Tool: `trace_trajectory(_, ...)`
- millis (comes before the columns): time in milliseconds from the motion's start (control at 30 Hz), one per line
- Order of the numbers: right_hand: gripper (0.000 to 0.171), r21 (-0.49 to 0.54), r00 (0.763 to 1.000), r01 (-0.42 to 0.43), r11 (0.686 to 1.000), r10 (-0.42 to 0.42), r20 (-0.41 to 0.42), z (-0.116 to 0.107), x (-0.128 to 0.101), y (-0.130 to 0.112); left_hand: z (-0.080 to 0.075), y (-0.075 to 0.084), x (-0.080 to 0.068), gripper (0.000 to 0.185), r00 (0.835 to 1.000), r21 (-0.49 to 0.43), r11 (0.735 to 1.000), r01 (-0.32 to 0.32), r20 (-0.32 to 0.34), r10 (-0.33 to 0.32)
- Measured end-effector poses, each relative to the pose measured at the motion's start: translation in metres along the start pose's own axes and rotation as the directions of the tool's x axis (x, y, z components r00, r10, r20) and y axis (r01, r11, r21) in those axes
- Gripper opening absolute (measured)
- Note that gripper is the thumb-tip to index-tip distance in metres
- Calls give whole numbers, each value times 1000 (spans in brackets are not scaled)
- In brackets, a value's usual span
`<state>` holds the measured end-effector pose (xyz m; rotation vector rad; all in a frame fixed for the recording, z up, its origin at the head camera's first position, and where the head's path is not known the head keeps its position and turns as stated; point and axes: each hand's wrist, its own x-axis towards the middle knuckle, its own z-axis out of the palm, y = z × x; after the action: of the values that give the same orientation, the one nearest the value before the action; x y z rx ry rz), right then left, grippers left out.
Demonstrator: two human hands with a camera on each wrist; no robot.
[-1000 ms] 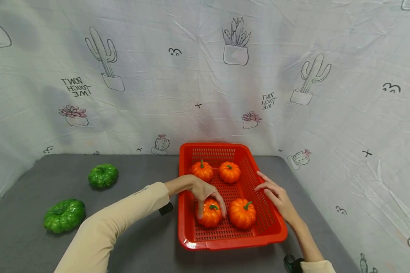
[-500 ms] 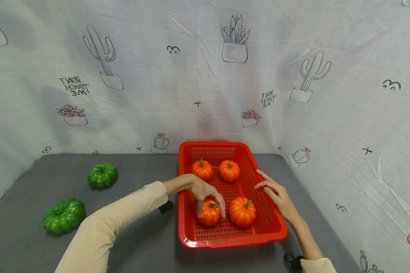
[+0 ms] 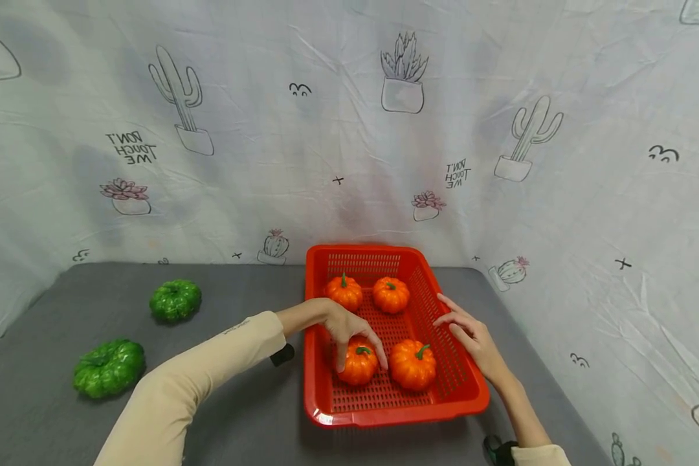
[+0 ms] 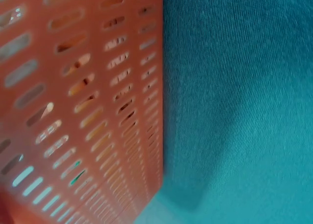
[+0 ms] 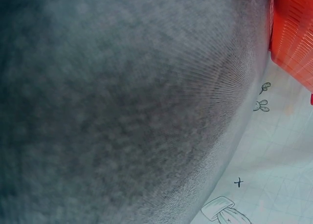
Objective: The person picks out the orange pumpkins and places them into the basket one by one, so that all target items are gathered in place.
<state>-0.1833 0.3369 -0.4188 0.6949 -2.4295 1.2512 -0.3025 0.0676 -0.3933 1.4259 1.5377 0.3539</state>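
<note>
Where the head view looks down, left hand (image 3: pixel 343 323) curls its fingers over a glossy orange pumpkin (image 3: pixel 358 366), round and ribbed, green stem tilted up-right, in the red basket (image 3: pixel 384 414) near-left; right hand (image 3: pixel 472 333), fingers straight and slightly spread, rests on the basket's right wall. Left wrist view: only slotted basket wall (image 4: pixel 83 116) beside grey cloth (image 4: pixel 234 101); right wrist view: blurred cloth, a basket corner (image 5: pixel 293 33), no fingers visible.

A gray cloth-covered table (image 3: pixel 250 414) stands enclosed by a wrinkled white fabric backdrop (image 3: pixel 338 129) with a faint grid, printed with potted cacti, succulents, small crosses and mirrored "DON'T TOUCH ME" lettering. The sheet wraps around both sides under even, soft light, casting faint shadows.
</note>
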Motion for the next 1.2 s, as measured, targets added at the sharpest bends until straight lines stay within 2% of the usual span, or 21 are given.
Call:
trace_trajectory(200,24,13,1000,10,1000,-10,-2,1,1,-2,1,3,-3,73,1000,21,1000,21,-3,-21)
trace_trajectory(433,23,26,1000,17,1000,-17,15,0,3,-15,-1,2,-4,77,998,45,997,56,4,-57)
trace_trajectory(667,23,7,1000,25,1000,-25,10,-1,1,-6,-6,-24,15,78,995,156,982,102,6,-104)
trace_trajectory(767,23,5,1000,17,1000,-17,12,-1,0,0,-6,-23,16,79,993,112,987,113,17,-116)
trace_trajectory(1000,22,12,1000,9,1000,-10,14,0,0,1,-9,-60,33,82,996,90,993,80,18,-82)
trace_trajectory(1100,23,8,1000,18,1000,-18,14,-1,0,-1,-9,-53,29,85,996,99,992,84,4,-84)
trace_trajectory(1200,23,6,999,25,1000,-25,20,-3,2,-6,-8,-23,10,84,994,72,992,108,-21,-106)
